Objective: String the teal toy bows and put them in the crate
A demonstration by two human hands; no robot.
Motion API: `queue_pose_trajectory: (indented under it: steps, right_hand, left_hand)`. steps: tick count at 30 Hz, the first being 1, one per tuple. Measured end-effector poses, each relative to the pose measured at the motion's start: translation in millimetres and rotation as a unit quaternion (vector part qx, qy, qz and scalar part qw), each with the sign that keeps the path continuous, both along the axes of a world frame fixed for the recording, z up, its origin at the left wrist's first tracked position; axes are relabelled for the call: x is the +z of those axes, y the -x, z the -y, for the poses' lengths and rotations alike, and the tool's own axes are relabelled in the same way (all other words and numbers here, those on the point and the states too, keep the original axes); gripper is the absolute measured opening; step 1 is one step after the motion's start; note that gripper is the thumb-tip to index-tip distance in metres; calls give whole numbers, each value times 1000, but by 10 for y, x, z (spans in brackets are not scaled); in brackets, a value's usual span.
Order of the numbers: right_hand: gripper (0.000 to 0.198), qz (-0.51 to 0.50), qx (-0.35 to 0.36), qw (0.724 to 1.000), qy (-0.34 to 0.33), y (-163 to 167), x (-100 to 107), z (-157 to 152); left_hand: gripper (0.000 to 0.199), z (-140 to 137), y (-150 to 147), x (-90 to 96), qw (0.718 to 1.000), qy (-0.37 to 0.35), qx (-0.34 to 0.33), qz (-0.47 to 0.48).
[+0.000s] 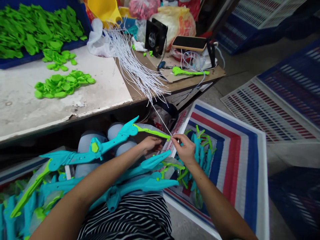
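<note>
Both hands meet over the lap: left hand [149, 144] clenched on the toy bow [100, 148], right hand [184, 148] pinching a white string [160, 121] at its tip; the striped tray [232, 160] holds more bows [200, 146]; the blue bin [82, 20] on the counter [105, 76] holds green parts [37, 26]

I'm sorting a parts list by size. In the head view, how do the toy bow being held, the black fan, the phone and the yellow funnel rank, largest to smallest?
1. Toy bow, by far the largest, though nearest the camera.
2. Yellow funnel, partly cut off, so unsure.
3. Black fan and phone look about alike; no ranking between them.
</note>
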State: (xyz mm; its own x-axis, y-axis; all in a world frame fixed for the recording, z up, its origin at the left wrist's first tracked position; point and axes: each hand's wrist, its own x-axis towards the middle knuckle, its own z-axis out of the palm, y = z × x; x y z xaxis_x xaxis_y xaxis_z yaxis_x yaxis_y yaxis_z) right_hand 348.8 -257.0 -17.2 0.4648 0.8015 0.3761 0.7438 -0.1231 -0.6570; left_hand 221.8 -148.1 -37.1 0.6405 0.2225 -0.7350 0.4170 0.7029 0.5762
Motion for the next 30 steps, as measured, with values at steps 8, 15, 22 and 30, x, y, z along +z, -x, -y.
queue_pose_trajectory:
  steps: [8, 15, 22, 30]
  right_hand:
    - [19, 42, 53, 998, 4, 27, -103, 31]
    - [14, 32, 80, 996, -15, -34, -208, 12]
    - [42, 28, 101, 994, 18, -125, -298, 57]
    - [67, 31, 84, 995, 48, -156, -287, -5]
  left_hand:
    - [13, 31, -110, 24, 999, 30, 3, 28]
    - [16, 77, -181, 31, 997, 1, -9, 72]
    - [20, -239, 433, 416, 968, -222, -113, 4]
    - [12, -699, 2643, 1469, 936, -242, 245, -67]
